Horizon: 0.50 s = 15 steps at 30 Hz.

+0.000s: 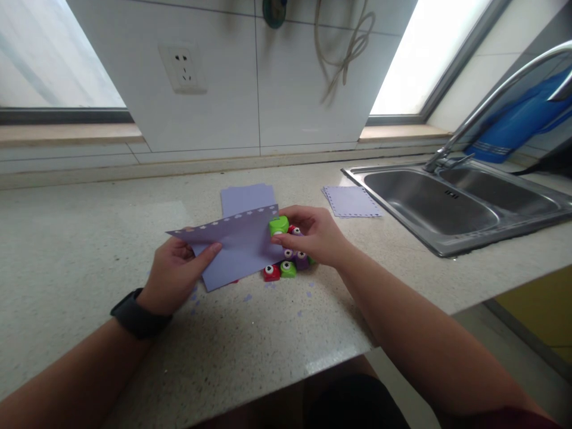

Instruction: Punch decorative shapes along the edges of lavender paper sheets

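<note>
My left hand (179,271) is closed on the left part of a purple sheet of paper (239,244), thumb on top. A row of small punched holes runs along the sheet's far edge. At its right corner, my right hand (313,232) pinches a green craft punch (279,226) that sits on the paper's edge. Beneath and beside the right hand lie several small punches, among them a red punch (270,273), another green punch (288,269) and a purple punch (301,260). The sheet hides part of the counter below it.
Behind the held sheet lies a stack of plain purple paper (248,198). Purple sheets with punched edges (352,201) rest near the steel sink (402,196). Tiny paper cutouts (248,297) are scattered on the speckled counter (89,238). A faucet (473,122) arches over the sink.
</note>
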Available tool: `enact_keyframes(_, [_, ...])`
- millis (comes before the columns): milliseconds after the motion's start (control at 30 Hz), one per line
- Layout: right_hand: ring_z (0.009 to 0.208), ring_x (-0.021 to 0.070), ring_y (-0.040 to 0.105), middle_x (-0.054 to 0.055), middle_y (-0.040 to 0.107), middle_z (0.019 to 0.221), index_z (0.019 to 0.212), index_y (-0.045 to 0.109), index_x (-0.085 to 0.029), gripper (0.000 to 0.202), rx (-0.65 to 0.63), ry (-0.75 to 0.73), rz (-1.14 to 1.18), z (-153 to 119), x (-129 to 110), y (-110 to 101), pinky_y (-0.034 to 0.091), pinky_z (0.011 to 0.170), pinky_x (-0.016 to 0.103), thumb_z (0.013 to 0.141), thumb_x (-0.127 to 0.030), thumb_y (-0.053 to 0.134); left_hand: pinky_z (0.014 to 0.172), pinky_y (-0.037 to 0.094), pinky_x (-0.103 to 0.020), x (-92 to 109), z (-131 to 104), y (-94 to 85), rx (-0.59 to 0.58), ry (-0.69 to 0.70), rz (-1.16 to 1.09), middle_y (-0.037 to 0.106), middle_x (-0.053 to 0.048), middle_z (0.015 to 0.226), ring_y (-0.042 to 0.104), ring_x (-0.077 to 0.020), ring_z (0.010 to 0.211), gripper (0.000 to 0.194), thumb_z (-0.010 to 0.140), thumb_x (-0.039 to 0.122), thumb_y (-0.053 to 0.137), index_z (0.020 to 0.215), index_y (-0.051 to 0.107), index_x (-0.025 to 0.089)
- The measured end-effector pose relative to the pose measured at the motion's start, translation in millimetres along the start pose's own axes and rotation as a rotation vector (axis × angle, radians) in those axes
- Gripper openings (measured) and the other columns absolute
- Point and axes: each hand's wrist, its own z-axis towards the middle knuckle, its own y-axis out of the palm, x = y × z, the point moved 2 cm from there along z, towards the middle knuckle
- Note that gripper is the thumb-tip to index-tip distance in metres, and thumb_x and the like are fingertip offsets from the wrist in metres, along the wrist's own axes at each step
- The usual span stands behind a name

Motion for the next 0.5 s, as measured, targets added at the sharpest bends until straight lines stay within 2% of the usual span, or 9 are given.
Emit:
enact_keyframes(300, [0.081,0.0173,0.066,0.005,0.075,0.092,0.105,0.076,-0.019,0.039,0.002,0.012,-0.011,-0.3,-1.0,0.0,0.054,0.079,0.035,0.071,-0.033,0.089,0.087,0.064,-0.045,1.9,-0.8,0.7,-0.022,0.024,0.007,0.08,-0.006,0.099,0.076,-0.0291,0.091,0.039,0.065,0.043,0.09,0.094,0.072,0.023])
enact_keyframes(500, [0.083,0.0181,0.066,0.005,0.075,0.093,0.107,0.076,-0.019,0.04,0.0,0.015,-0.041,-0.6,-1.0,-0.5,0.055,0.082,0.036,0.073,-0.037,0.088,0.083,0.065,-0.043,4.3,-1.3,2.1,-0.012,0.035,0.018,0.08,-0.006,0.096,0.076,-0.0288,0.088,0.039,0.065,0.043,0.09,0.092,0.071,0.023])
